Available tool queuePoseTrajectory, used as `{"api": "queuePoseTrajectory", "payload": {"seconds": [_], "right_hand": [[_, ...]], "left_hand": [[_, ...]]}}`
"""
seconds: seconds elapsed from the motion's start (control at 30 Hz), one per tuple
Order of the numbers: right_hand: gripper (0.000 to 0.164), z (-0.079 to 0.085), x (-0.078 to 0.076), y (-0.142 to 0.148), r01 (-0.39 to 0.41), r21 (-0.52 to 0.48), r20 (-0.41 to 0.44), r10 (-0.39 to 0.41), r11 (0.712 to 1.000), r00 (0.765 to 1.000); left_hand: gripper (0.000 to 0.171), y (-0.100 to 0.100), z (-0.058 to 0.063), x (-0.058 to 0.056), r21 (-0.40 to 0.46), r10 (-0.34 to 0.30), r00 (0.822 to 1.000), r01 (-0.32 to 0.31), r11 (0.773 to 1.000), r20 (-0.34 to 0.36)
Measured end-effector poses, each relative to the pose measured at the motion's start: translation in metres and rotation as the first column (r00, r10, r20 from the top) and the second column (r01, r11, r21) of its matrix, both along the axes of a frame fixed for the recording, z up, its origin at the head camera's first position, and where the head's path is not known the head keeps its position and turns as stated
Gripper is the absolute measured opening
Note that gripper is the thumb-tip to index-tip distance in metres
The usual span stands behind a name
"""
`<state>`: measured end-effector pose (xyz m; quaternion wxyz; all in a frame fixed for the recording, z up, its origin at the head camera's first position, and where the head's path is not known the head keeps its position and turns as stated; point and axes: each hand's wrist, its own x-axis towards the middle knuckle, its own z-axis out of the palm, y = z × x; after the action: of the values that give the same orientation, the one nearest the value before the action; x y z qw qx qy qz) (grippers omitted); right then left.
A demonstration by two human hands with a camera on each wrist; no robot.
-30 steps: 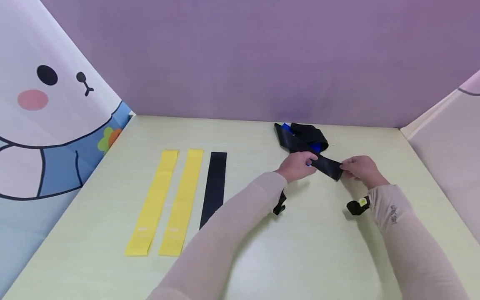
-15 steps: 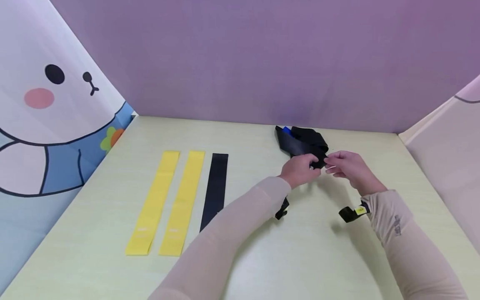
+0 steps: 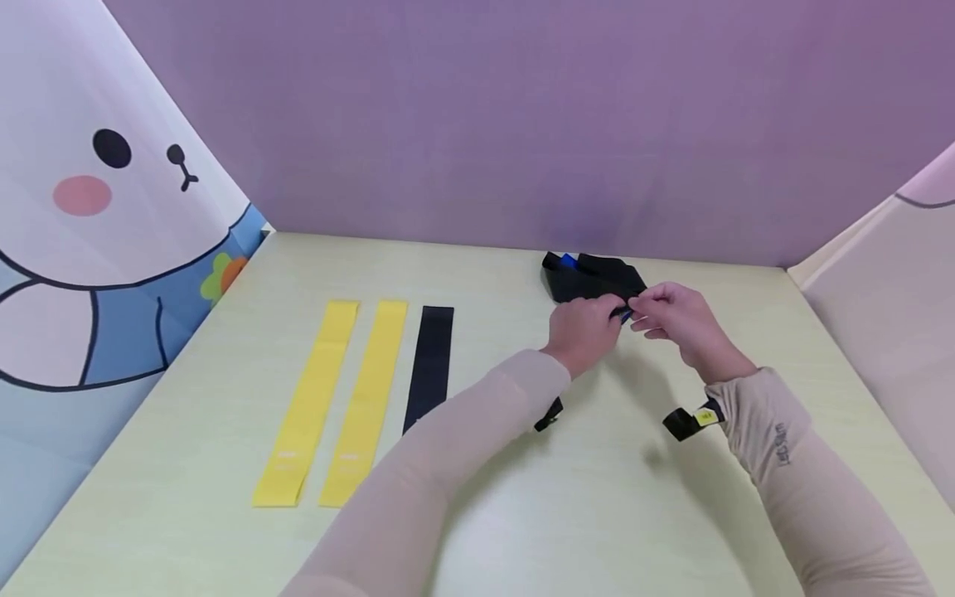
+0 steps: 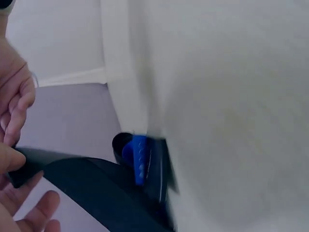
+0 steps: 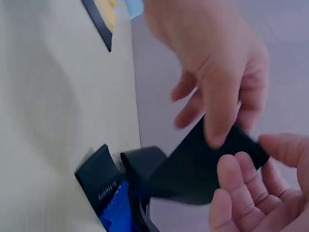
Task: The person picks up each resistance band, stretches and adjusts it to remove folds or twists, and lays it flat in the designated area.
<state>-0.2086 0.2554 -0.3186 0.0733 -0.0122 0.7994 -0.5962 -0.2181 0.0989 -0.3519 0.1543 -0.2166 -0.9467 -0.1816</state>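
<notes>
In the head view, my left hand (image 3: 584, 330) and right hand (image 3: 675, 319) meet in front of a pile of bands at the table's back edge. The left hand pinches a wide black resistance band (image 5: 188, 169) between thumb and fingers. At its end corner, the right thumb and a finger pinch the same band. The held stretch is raised and slopes down to the pile in the left wrist view. A blue band (image 5: 117, 212) shows among the black loops, beside a folded black band (image 5: 99, 171) printed "X-Heavy".
Left of my arms, two yellow bands (image 3: 307, 406) (image 3: 366, 398) and a flat black band (image 3: 429, 365) lie side by side on the pale table (image 3: 597, 514). My left sleeve covers the black one's near end. A purple backdrop (image 3: 477, 124) rises behind the table.
My right hand has moved left and away from me, up to the left hand. The band's end, earlier stretched out to the right, is now lifted and gathered between both hands.
</notes>
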Motion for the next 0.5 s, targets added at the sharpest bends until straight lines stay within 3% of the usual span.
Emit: {"api": "queuePoseTrajectory", "payload": {"seconds": [0.23, 0.5], "right_hand": [[0.016, -0.004, 0.002, 0.000, 0.022, 0.030, -0.136, -0.017, 0.999, 0.991], [0.059, -0.020, -0.010, -0.015, -0.004, 0.212, -0.197, 0.047, 0.977, 0.979]], "left_hand": [[0.025, -0.021, 0.016, -0.009, 0.077, -0.038, 0.999, 0.038, 0.996, -0.001], [0.026, -0.052, 0.040, -0.020, 0.192, -0.147, 0.988, 0.136, 0.972, 0.046]]}}
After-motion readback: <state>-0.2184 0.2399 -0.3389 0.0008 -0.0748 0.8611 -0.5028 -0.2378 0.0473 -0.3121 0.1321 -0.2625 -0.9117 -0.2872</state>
